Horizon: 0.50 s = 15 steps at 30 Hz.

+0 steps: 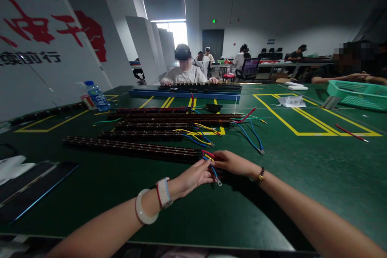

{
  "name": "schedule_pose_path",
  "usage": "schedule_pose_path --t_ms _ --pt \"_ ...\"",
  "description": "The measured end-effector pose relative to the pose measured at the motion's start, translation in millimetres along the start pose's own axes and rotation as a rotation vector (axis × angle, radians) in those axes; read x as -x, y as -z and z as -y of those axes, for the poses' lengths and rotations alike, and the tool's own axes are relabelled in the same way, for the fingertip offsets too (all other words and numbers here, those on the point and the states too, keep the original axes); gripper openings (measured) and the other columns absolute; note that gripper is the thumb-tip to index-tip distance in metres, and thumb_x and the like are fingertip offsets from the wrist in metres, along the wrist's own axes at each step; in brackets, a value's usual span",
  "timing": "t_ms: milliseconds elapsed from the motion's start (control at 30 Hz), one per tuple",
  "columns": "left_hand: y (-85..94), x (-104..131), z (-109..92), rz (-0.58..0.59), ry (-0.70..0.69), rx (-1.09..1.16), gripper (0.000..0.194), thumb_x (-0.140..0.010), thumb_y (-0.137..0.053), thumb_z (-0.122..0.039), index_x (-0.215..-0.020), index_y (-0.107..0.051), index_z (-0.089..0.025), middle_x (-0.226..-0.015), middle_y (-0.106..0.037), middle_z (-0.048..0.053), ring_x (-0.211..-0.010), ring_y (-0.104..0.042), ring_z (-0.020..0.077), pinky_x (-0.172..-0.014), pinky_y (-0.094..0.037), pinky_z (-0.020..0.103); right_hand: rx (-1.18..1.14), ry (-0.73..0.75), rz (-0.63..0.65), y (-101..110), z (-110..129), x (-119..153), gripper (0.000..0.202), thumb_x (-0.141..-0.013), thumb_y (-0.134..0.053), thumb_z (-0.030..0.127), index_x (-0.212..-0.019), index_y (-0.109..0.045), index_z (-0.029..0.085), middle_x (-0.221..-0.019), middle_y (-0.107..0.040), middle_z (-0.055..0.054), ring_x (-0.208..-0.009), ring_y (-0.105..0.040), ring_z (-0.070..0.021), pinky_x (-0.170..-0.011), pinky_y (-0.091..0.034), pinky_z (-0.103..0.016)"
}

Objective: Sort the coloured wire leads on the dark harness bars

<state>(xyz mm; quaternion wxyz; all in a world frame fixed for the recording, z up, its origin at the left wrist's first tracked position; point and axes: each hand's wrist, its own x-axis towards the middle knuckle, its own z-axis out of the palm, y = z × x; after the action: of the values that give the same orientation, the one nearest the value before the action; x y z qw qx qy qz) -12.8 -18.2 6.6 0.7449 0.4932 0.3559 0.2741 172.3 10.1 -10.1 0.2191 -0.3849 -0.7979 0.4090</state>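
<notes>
Both hands meet at the right end of the nearest long dark strip (133, 146), which has rows of small metal contacts. Red, yellow and blue cables come out of that end. My left hand (195, 178) is closed on the cables, with its thumb on top and fingers below. From beneath the grip a blue cable (215, 174) hangs out, with a metal ring terminal on its tip. My right hand (231, 162) pinches the same bundle from the right, beside the red cable (208, 153). The fingers partly hide the cable ends.
Behind lie several similar strips (145, 134) with yellow and blue cables (254, 137). A blue rail (184, 94), a water bottle (97, 96), a green basket (359, 96) and a loose red cable (352, 133) are farther off. A dark flat panel (33, 187) lies left. A person (184, 70) sits opposite.
</notes>
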Motion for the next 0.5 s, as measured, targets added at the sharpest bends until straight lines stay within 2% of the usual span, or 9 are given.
schedule_pose_path --t_ms 133,233,333,500 --pt "-7.7 -5 5 -0.041 -0.033 0.151 0.028 -0.094 -0.041 -0.029 -0.115 -0.041 -0.011 -0.115 -0.056 0.017 -0.099 -0.06 0.0181 -0.095 -0.042 0.037 0.027 -0.031 -0.078 -7 6 2 0.037 -0.088 -0.048 0.045 -0.099 -0.054 0.009 -0.09 -0.059 -0.005 -0.067 -0.052 -0.0055 -0.055 -0.035 -0.011" --pt "-13.8 -10 7 -0.081 -0.058 0.201 0.023 -0.092 -0.044 -0.028 -0.109 -0.043 -0.012 -0.116 -0.056 0.016 -0.1 -0.059 0.0175 -0.092 -0.042 0.035 0.224 -0.004 -0.222 -9 10 3 0.028 -0.088 -0.05 0.037 -0.089 -0.059 0.01 -0.08 -0.058 -0.003 -0.064 -0.048 -0.0043 -0.056 -0.029 -0.012" --pt "-18.0 -14 7 -0.106 -0.071 0.246 0.02 -0.093 -0.043 -0.026 -0.106 -0.046 -0.012 -0.113 -0.057 0.014 -0.097 -0.058 0.0161 -0.09 -0.043 0.034 0.413 0.065 -0.35 -10 14 4 0.021 -0.088 -0.051 0.029 -0.086 -0.063 0.013 -0.084 -0.056 -0.004 -0.07 -0.046 -0.0043 -0.062 -0.029 -0.014" --pt "-16.7 -20 7 -0.137 -0.081 0.334 0.018 -0.093 -0.041 -0.025 -0.095 -0.052 -0.01 -0.097 -0.061 0.012 -0.089 -0.059 0.0145 -0.084 -0.044 0.031 0.736 0.041 -0.406 -20 19 3 0.019 -0.09 -0.048 0.024 -0.091 -0.066 0.017 -0.088 -0.054 -0.005 -0.075 -0.045 -0.0079 -0.07 -0.032 -0.022"
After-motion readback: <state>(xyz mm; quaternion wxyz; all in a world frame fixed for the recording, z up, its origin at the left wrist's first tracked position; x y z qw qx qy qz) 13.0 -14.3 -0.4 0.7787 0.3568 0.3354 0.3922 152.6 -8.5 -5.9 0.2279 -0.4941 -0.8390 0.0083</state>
